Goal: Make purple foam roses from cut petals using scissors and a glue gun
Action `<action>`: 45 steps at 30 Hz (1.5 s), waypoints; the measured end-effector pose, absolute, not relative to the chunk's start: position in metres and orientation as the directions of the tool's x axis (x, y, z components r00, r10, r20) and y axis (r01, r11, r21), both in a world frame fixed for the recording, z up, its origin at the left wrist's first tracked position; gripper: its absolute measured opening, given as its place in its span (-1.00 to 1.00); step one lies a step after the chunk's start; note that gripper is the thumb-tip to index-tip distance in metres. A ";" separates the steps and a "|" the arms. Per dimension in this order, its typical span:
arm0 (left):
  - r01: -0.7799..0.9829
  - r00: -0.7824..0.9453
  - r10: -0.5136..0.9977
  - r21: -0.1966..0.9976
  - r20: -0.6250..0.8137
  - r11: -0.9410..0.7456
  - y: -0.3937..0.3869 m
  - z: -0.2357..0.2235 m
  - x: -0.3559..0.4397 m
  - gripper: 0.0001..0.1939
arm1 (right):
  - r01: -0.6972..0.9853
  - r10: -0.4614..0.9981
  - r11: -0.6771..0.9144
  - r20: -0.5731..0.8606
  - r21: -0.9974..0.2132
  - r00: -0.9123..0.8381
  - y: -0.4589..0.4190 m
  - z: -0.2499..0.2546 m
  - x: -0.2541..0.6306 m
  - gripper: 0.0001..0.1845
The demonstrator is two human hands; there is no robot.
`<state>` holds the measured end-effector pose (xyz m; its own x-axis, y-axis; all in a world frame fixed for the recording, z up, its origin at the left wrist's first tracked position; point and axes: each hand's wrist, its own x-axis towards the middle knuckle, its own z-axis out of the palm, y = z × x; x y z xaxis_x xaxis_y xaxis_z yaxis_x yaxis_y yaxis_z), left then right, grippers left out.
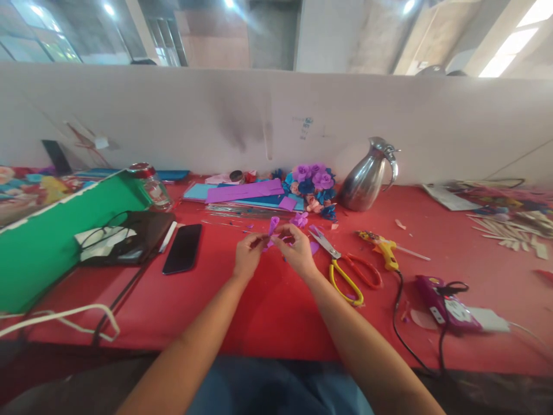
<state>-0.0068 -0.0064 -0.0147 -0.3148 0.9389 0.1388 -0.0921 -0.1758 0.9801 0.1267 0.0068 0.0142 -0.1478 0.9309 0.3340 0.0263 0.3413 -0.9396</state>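
Observation:
Between my two hands, over the middle of the red table, is a small purple paper flower (273, 225), its rolled top pointing up. My left hand (249, 253) pinches it from the left side, near its base. From the right, the fingers of my right hand (296, 246) are closed on the same flower. Just beyond my right hand lies another purple paper flower (299, 219). Scissors (345, 262) with one yellow and one red handle rest to the right, blades toward my right hand. The flower's lower part is mostly hidden by my fingers.
Purple and blue paper strips (244, 191), thin wires (242, 212) and a flower bunch (313, 181) lie behind. A steel jug (366, 176), yellow glue gun (386, 251) and purple power strip (447, 305) are right. A phone (183, 249), glass jar (153, 187) and green board (64, 236) are left.

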 end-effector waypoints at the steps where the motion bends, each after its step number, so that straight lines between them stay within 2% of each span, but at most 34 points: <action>1: -0.088 -0.307 0.942 0.981 0.137 -0.171 -0.007 -0.014 -0.006 -0.85 | 0.023 0.934 0.334 0.328 -0.942 -0.144 0.008 0.013 0.127 -0.79; 6: -0.003 -0.248 0.951 0.982 0.183 -0.190 -0.011 -0.010 -0.004 -0.88 | 0.049 0.930 0.342 0.330 -0.939 -0.162 0.016 0.008 0.129 -0.86; 13: 0.061 -0.141 0.962 0.972 0.235 -0.229 -0.010 -0.014 -0.010 -0.79 | -0.006 0.909 0.371 0.364 -0.929 -0.204 0.021 0.005 0.128 -0.92; 19: 0.059 -0.212 0.953 0.976 0.216 -0.208 -0.005 -0.017 -0.013 -0.81 | 0.011 0.916 0.351 0.341 -0.936 -0.212 0.018 0.009 0.129 -0.84; 24: -0.009 -0.309 0.938 0.985 0.160 -0.171 -0.003 -0.015 -0.013 -0.78 | 0.006 0.914 0.373 0.366 -0.928 -0.176 0.012 0.018 0.133 -0.80; 27: -0.013 -0.336 0.929 0.986 0.153 -0.167 -0.004 -0.014 -0.013 -0.78 | 0.056 0.898 0.424 0.411 -0.904 -0.159 0.008 0.021 0.133 -0.82; 34: 0.115 -0.325 0.904 0.960 0.279 -0.255 -0.011 -0.008 -0.012 -0.83 | 0.219 0.841 0.540 0.526 -0.813 -0.126 -0.005 0.027 0.126 -0.88; 39: 0.133 -0.302 0.899 0.948 0.318 -0.291 -0.013 -0.005 -0.011 -0.85 | 0.272 0.863 0.499 0.500 -0.823 -0.072 -0.008 0.028 0.123 -0.90; 45: 0.196 -0.269 0.903 0.937 0.334 -0.288 -0.012 -0.006 -0.011 -0.88 | 0.256 0.892 0.442 0.451 -0.860 -0.024 -0.004 0.024 0.124 -0.87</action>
